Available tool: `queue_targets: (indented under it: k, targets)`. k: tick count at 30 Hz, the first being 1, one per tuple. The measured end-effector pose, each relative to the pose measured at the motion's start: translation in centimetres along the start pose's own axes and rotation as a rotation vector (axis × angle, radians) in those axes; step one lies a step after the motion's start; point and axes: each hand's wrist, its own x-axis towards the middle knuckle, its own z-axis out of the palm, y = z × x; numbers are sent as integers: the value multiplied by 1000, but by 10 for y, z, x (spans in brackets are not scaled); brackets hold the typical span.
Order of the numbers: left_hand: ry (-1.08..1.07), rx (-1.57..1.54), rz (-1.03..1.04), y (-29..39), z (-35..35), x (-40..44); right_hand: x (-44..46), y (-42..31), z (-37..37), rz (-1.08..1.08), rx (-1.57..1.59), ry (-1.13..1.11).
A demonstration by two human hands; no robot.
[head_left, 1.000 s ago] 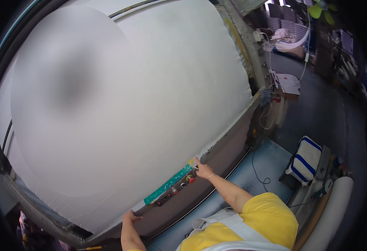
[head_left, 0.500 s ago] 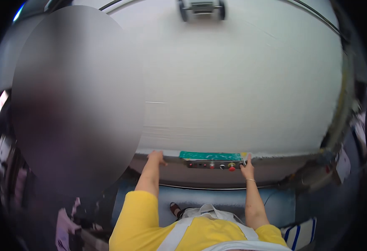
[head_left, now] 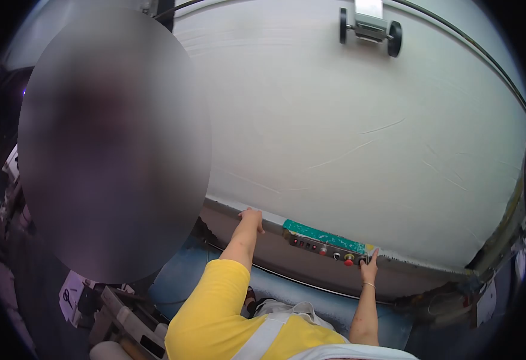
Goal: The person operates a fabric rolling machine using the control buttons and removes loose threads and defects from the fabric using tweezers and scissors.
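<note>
My left hand (head_left: 251, 218) rests on the front edge of a wide white-covered surface (head_left: 311, 120), its fingers over the rim and the thumb apart, holding nothing. At the right end of a control panel (head_left: 329, 251), my right hand (head_left: 369, 267) has its fingers curled at a dark knob, partly hidden by them, with the thumb stretched up. The panel carries several small switches and a red button (head_left: 349, 260). A worn green strip (head_left: 323, 235) lies along the edge just above it.
A device with two black wheels (head_left: 371, 29) is at the far side of the white sheet. Dark rails (head_left: 455, 35) curve behind it. A blurred oval hides the left side. Underfoot is a blue platform (head_left: 182, 273); a wooden frame (head_left: 125, 318) stands at lower left.
The view has turned, so the edge and panel now slant down to the right. The wheeled device shows lower and farther right. Creases on the sheet look different. Both hands keep their places.
</note>
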Motion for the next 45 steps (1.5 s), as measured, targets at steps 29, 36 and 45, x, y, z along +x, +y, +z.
queue_targets:
  k: [29, 36, 45]
  targets:
    - [361, -197, 1026, 78, -51, 89, -23, -35, -5, 5, -5, 116]
    - [73, 287, 1214, 189, -94, 100, -32, -51, -14, 143, -40, 155]
    - [-77, 555, 1167, 215, -88, 121, -35, -53, -24, 190, 11, 93]
